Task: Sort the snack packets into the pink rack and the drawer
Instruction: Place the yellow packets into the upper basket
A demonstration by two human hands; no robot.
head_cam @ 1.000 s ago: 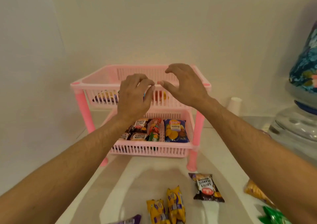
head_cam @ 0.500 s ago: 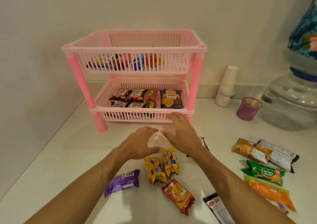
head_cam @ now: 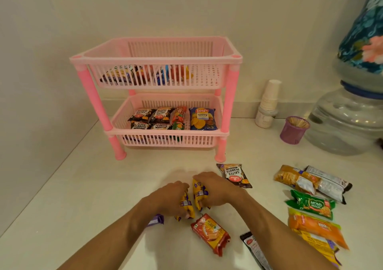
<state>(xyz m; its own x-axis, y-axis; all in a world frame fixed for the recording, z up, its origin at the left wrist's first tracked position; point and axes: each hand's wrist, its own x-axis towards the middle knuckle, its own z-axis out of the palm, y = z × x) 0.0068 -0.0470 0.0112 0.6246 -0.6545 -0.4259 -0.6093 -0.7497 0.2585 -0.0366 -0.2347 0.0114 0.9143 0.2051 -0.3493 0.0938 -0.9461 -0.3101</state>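
Observation:
The pink rack [head_cam: 230, 102] stands against the wall with two tiers, both holding snack packets; a blue chips bag [head_cam: 203, 118] lies in the lower tier. On the counter in front, my left hand [head_cam: 170, 197] grips one yellow packet [head_cam: 186, 206] and my right hand [head_cam: 217, 189] grips a second yellow packet [head_cam: 199, 193] beside it. A red biscuit packet [head_cam: 210, 233] lies just below my hands, a salted peanuts packet [head_cam: 235, 174] to the right, and a purple packet [head_cam: 155, 220] peeks out under my left forearm. No drawer is in view.
More packets lie at the right: a green one [head_cam: 310, 204], an orange one [head_cam: 315, 228], a brown one [head_cam: 290, 176] and a dark one [head_cam: 327, 182]. A stack of paper cups [head_cam: 268, 102], a purple cup [head_cam: 293, 129] and a water jar [head_cam: 348, 120] stand at the back right.
My hands came down from the rack's top tier to the counter and closed around the two yellow packets. The view tilted down, showing more of the counter.

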